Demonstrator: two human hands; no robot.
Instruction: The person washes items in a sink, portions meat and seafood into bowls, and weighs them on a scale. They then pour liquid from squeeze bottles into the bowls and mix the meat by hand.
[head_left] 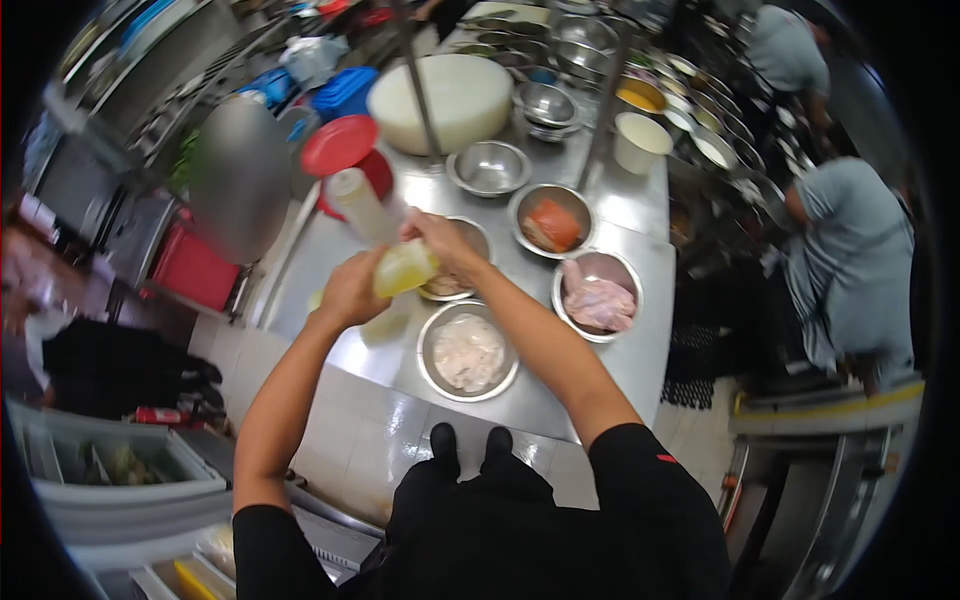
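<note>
A clear bottle (405, 268) of yellow liquid, probably a squeeze bottle, lies tilted in the grip of my left hand (352, 288). My right hand (445, 245) is closed beside its upper end, fingers bunched; what they pinch is blurred. Under my right wrist sits a metal bowl (480, 238), partly hidden, with pale pieces inside. Nearer me stands a bowl of pale raw meat (467, 352). To the right are a bowl with an orange-pink piece (553, 224) and a bowl of pink raw meat (600, 303). A white squeeze bottle (355, 200) stands just beyond my hands.
The steel table (625, 370) also carries an empty metal bowl (488, 168), a large round white block (440, 102), a red tub (340, 145) and a white container (641, 142). Metal posts rise from it. Several people stand nearby, one in grey (855, 250) at right.
</note>
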